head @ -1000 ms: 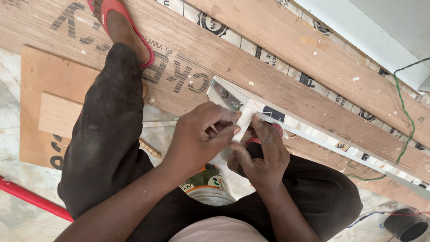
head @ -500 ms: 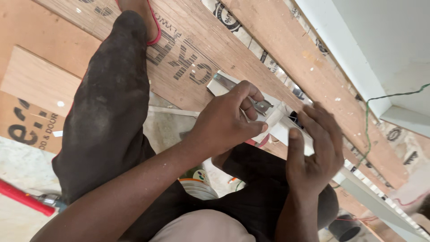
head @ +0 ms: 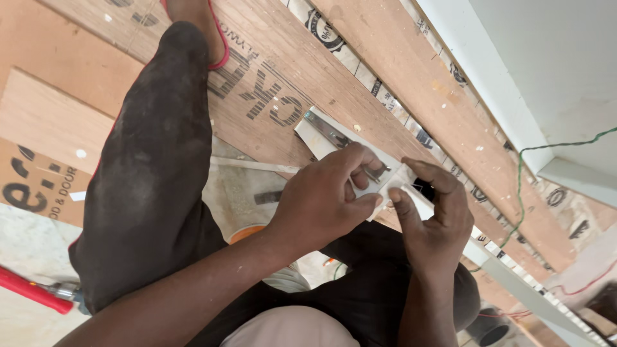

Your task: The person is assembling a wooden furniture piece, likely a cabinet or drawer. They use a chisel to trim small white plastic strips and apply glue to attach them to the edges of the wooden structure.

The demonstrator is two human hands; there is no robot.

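With the red-handled tool [head: 32, 290] lying idle on the floor at far left, the left hand [head: 321, 199] pinches the white strip [head: 334, 138] above the lap while the right hand [head: 440, 215] curls narrowly onto its end piece, so the fitting looks underway, not finished.

you're in a room under renovation or carpentry work, more building site than lived-in home. beyond your fingers lie stacked plywood sheets [head: 270, 77] and long wooden planks [head: 411, 83] dotted with paint. past those runs a white wall base [head: 488, 83] with a loose green wire [head: 553, 148]. far left of your fingers, a red-handled tool [head: 32, 290] rests on the bare floor [head: 26, 250].
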